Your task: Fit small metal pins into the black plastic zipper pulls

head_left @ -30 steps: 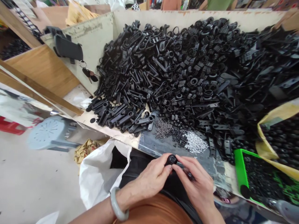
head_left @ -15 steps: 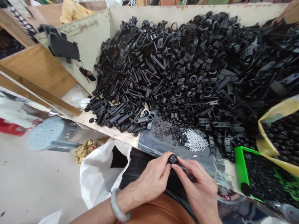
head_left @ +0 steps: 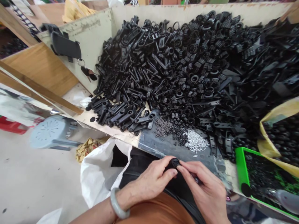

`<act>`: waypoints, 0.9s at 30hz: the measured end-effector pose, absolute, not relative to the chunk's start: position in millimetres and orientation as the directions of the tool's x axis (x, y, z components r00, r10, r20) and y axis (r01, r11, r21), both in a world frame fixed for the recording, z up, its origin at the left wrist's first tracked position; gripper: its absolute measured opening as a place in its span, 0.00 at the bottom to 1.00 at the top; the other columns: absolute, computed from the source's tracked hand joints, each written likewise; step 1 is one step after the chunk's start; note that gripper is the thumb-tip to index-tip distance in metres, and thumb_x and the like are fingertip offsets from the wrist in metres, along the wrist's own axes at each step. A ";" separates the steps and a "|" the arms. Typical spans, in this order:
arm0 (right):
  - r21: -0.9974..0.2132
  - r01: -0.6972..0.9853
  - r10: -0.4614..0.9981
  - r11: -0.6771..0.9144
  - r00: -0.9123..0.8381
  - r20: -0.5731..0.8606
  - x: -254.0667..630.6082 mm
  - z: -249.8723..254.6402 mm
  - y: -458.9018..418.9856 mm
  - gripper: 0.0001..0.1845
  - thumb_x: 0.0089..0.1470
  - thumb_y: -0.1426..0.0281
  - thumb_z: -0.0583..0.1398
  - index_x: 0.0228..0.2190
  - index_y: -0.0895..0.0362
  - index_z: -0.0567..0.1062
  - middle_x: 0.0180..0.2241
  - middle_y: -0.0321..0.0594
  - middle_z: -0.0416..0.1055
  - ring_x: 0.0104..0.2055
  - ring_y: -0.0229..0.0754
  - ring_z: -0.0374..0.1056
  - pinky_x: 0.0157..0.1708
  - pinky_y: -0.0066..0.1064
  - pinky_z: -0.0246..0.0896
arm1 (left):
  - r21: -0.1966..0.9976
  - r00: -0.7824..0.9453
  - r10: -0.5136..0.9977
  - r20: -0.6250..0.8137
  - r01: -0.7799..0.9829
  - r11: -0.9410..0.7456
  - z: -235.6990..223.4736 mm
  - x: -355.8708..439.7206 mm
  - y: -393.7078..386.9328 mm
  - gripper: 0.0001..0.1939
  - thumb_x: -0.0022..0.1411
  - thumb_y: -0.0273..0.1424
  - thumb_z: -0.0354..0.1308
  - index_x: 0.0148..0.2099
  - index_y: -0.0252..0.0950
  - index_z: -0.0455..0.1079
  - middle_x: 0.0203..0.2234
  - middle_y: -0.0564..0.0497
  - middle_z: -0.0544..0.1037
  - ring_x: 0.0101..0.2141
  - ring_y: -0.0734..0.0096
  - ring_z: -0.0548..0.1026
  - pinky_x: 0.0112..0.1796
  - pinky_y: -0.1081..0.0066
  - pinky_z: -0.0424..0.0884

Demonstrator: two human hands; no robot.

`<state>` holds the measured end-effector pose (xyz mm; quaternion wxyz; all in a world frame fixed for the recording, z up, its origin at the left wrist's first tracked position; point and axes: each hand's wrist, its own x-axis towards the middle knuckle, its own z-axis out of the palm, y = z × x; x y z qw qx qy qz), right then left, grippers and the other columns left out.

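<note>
Over my lap, my left hand [head_left: 156, 175] pinches a small black ribbed plastic part [head_left: 174, 162] between thumb and fingers. Fingertips of my right hand [head_left: 201, 183] press against the same part from the right. Something dark, partly hidden, also shows within the right hand's curled fingers; I cannot make out its kind. Just beyond the hands, a grey work mat [head_left: 151, 143] carries silver pins [head_left: 196, 141], small dark screws [head_left: 162, 127] and tiny black pieces [head_left: 179, 135]. A row of black plastic levers [head_left: 123, 118] lies to their left.
Behind rises a large heap of black plastic parts [head_left: 168, 62]. At right stand a green tray [head_left: 241, 165] and a yellow-edged bag [head_left: 268, 137] of black balls. A white sack [head_left: 93, 174] hangs at the table's left edge, near a blue stool [head_left: 46, 130]. Keys [head_left: 88, 73] dangle from a holder.
Both hands have shifted slightly right and down with the black part. The right hand has turned a little, so less of the dark item in it shows. The left thumb now lies farther right.
</note>
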<state>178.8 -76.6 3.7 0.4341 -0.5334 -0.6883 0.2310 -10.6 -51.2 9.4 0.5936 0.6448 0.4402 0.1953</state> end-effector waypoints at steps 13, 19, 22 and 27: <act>-0.784 0.542 0.932 0.303 0.002 0.361 175.5 1.2 -88.3 0.04 0.61 0.73 0.65 0.36 0.52 0.81 0.32 0.36 0.79 0.30 0.37 0.76 0.32 0.24 0.70 | 0.895 0.575 0.766 -0.288 0.446 0.001 22.1 -12.3 -59.2 0.20 0.77 0.36 0.41 0.66 0.40 0.60 0.54 0.43 0.77 0.53 0.58 0.75 0.56 0.59 0.69; -0.947 0.314 0.979 0.066 0.165 0.123 171.5 -18.9 -95.6 0.17 0.60 0.66 0.67 0.51 0.49 0.80 0.27 0.32 0.74 0.23 0.34 0.67 0.25 0.24 0.68 | 0.892 0.606 0.765 -0.218 0.441 -0.095 23.6 -16.5 -63.7 0.19 0.77 0.36 0.43 0.65 0.44 0.62 0.55 0.47 0.77 0.47 0.63 0.78 0.50 0.65 0.73; -0.986 0.146 0.986 -0.082 0.155 -0.059 164.5 -26.6 -90.7 0.16 0.58 0.59 0.67 0.46 0.52 0.83 0.28 0.36 0.76 0.25 0.36 0.69 0.25 0.26 0.69 | 0.844 0.596 0.785 -0.171 0.500 -0.196 17.9 -19.9 -63.5 0.20 0.78 0.35 0.41 0.66 0.42 0.60 0.53 0.46 0.78 0.44 0.63 0.79 0.48 0.63 0.74; -0.981 -0.004 0.978 -0.192 0.081 -0.192 154.5 -29.9 -69.8 0.23 0.57 0.53 0.67 0.48 0.54 0.82 0.28 0.37 0.76 0.25 0.37 0.68 0.27 0.28 0.69 | 0.687 0.586 0.802 -0.118 0.631 -0.360 10.4 -24.8 -47.7 0.19 0.77 0.31 0.41 0.65 0.42 0.60 0.48 0.45 0.79 0.45 0.60 0.79 0.46 0.60 0.75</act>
